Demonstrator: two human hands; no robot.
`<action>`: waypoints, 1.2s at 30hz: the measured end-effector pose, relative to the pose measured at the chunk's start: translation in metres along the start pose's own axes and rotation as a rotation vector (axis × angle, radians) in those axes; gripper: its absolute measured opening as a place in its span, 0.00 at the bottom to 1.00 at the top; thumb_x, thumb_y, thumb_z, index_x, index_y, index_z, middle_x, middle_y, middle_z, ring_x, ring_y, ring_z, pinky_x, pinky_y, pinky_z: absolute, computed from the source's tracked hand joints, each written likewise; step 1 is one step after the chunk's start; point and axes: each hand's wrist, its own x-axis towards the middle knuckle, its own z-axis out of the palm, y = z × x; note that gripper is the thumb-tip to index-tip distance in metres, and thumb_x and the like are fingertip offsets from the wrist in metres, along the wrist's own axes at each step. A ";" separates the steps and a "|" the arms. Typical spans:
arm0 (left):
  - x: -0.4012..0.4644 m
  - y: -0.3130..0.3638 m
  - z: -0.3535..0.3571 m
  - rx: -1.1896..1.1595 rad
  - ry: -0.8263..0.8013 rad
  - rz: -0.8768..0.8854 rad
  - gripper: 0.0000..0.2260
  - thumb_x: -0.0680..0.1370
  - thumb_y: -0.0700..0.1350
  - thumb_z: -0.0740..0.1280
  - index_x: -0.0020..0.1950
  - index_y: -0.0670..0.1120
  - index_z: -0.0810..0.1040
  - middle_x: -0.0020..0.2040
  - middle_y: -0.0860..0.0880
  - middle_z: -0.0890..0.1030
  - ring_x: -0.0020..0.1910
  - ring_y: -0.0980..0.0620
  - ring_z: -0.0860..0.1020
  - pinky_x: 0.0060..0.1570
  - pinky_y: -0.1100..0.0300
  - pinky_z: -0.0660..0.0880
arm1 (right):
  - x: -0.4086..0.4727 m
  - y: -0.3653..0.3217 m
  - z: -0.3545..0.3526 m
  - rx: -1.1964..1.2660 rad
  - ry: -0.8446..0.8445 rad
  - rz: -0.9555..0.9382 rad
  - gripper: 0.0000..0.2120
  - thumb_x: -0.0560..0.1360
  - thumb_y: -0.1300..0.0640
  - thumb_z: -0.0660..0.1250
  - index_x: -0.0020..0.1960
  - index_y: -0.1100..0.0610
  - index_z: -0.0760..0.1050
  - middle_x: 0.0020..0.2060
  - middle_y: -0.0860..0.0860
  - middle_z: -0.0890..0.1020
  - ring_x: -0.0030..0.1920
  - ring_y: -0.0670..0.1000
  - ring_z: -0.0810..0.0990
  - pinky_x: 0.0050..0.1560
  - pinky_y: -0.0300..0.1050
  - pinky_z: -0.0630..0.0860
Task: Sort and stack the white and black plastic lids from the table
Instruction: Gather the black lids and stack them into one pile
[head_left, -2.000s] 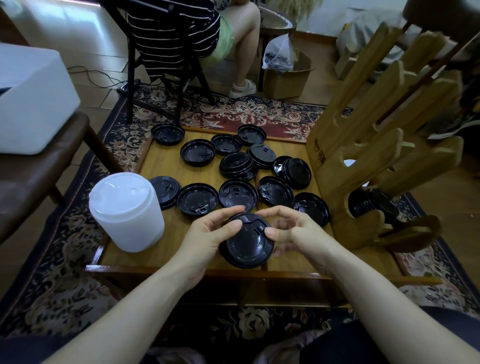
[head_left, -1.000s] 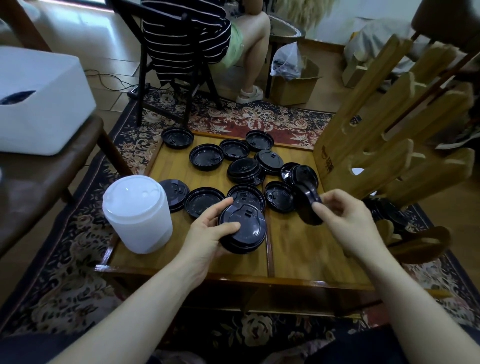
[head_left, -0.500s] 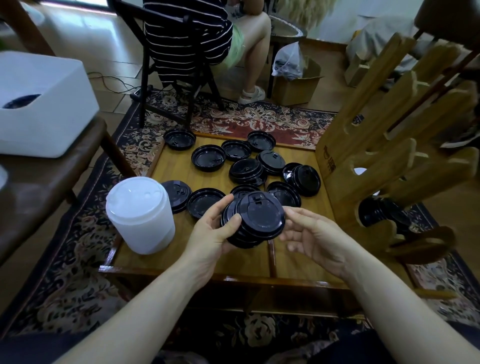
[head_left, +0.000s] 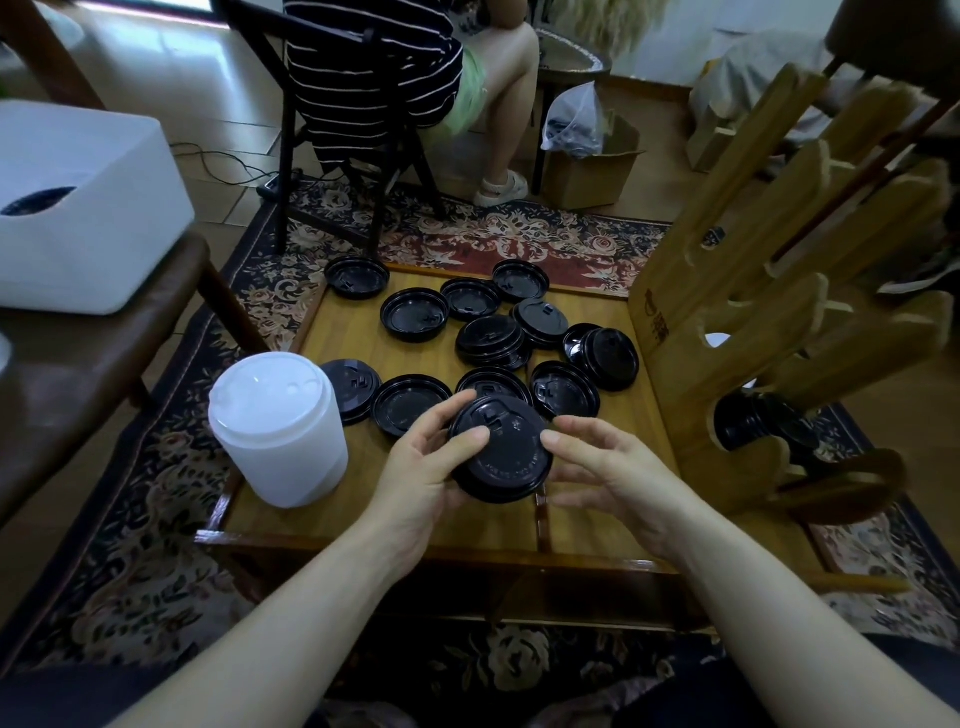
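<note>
I see one wooden table (head_left: 343, 499), one stack of white lids (head_left: 279, 426), about a dozen loose black lids (head_left: 414, 315).

My left hand (head_left: 423, 475) grasps a small black lid stack (head_left: 500, 448), glossy, above the near table edge; my right hand (head_left: 605, 467), fingers loosely spread, touches its rim.

Both forearms are bare to the elbow, the left hand (head_left: 421, 467) and right hand (head_left: 608, 467) without gloves, rings or watch (dark trousers below).
</note>
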 end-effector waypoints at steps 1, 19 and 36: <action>0.000 0.000 0.000 0.011 -0.001 -0.001 0.19 0.75 0.39 0.71 0.65 0.51 0.79 0.57 0.48 0.85 0.53 0.49 0.85 0.40 0.56 0.82 | 0.000 0.000 0.001 0.021 -0.024 0.004 0.28 0.66 0.49 0.74 0.64 0.56 0.74 0.55 0.56 0.84 0.53 0.56 0.84 0.42 0.46 0.82; 0.002 0.000 -0.004 0.107 -0.034 -0.007 0.19 0.71 0.44 0.73 0.62 0.51 0.81 0.50 0.50 0.87 0.47 0.52 0.86 0.40 0.57 0.82 | 0.004 0.006 -0.002 -0.100 -0.073 -0.181 0.16 0.78 0.55 0.67 0.65 0.54 0.78 0.53 0.53 0.85 0.54 0.59 0.83 0.44 0.47 0.83; 0.004 -0.005 -0.006 0.138 0.018 -0.054 0.20 0.71 0.38 0.75 0.60 0.54 0.82 0.54 0.50 0.86 0.53 0.47 0.85 0.51 0.49 0.82 | 0.009 0.011 0.008 -0.111 -0.049 -0.209 0.14 0.77 0.60 0.67 0.62 0.58 0.78 0.52 0.57 0.84 0.49 0.53 0.83 0.41 0.43 0.80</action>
